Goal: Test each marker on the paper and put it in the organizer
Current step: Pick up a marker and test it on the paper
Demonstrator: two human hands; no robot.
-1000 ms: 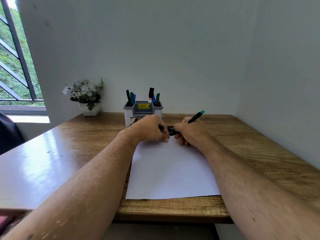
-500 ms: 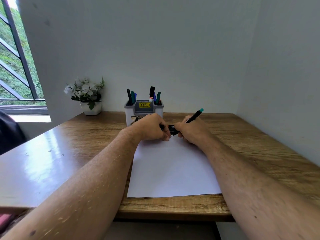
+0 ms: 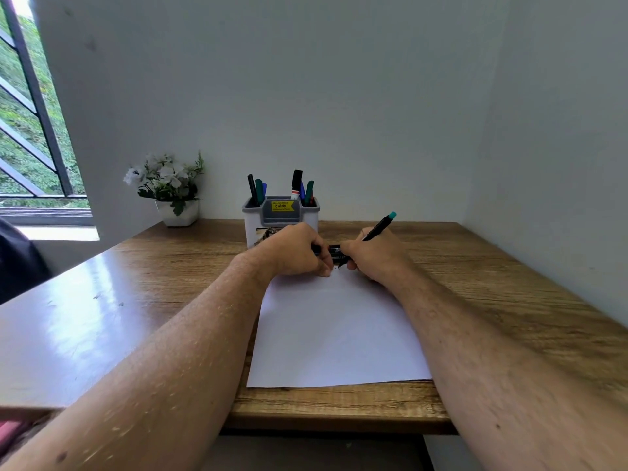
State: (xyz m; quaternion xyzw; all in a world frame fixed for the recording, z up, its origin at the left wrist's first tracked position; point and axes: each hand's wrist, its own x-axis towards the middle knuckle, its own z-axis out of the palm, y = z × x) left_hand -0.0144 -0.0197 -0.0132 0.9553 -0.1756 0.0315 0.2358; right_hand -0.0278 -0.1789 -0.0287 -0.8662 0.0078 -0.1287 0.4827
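A white sheet of paper lies on the wooden desk. Both hands meet over its far edge. My right hand holds a thin black marker with a teal end, which sticks up to the right. Between the two hands runs a thicker black marker, gripped at its left end by my left hand. The writing tips are hidden by the fingers. Behind the hands stands the grey-and-white organizer, with several markers upright in it.
A white pot of white flowers stands at the desk's back left corner. Walls close the desk at the back and the right. A window with bars is at the left. The desk's left part is glossy.
Both hands stay together over the paper's far edge, almost still. The teal-ended marker keeps its tilt.
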